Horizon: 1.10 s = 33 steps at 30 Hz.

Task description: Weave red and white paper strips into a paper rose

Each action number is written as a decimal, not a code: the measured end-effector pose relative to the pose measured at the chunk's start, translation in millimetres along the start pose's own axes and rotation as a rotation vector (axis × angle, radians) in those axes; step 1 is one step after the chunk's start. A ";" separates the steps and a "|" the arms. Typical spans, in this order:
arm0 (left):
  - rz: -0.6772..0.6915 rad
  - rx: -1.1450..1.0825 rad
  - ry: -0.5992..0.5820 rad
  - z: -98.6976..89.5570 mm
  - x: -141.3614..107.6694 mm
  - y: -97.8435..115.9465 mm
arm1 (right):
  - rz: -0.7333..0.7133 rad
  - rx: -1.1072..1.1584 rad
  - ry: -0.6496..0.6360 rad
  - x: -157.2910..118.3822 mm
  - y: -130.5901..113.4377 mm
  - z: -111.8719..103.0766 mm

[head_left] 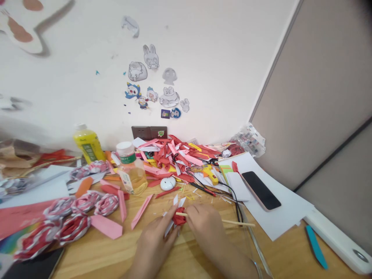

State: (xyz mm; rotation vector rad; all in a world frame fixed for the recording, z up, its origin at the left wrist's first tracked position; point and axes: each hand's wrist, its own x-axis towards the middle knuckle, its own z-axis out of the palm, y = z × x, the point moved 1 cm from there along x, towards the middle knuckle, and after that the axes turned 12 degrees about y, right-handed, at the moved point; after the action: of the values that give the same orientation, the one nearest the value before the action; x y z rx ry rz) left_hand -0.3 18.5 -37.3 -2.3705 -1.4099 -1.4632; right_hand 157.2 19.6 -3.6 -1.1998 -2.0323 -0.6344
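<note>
Low over the wooden table, my left hand (pixel 157 241) is closed around a small red and white folded-paper piece (pixel 179 219); white paper tips stick out above its fingers. My right hand (pixel 205 228) is closed on a thin wooden stick (pixel 240 223), whose left end lies against the red paper. The stick's other end points out to the right, past the hand. Just beyond the hands, a white earbud case (pixel 167 183) rests on the table. A pink folded strip (pixel 141 211) lies left of my left hand.
Behind the hands rises a heap of red and pink paper strips (pixel 174 157). A yellow glue gun (pixel 209 174) with a black cord lies right of it. Two bottles, a clear one (pixel 132 174) and a yellow one (pixel 88 144), stand left. Paper rosettes (pixel 72 228) and a phone (pixel 261 190) flank the hands.
</note>
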 end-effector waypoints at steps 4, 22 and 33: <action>0.012 0.002 0.011 0.2 0.8 0.1 | 0.039 -0.015 -0.011 -0.2 0.6 -1.2; 0.023 0.008 0.013 -1.2 0.9 2.3 | 0.020 0.009 -0.107 -3.1 0.5 6.0; 0.033 0.004 0.014 1.0 0.0 -0.5 | 0.082 0.002 -0.146 0.0 0.3 1.0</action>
State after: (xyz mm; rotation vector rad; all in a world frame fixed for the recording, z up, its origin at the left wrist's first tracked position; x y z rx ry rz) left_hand 0.1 19.2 -38.0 -2.3640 -1.3627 -1.4648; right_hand 157.2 20.5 -4.3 -1.3557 -2.0897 -0.5185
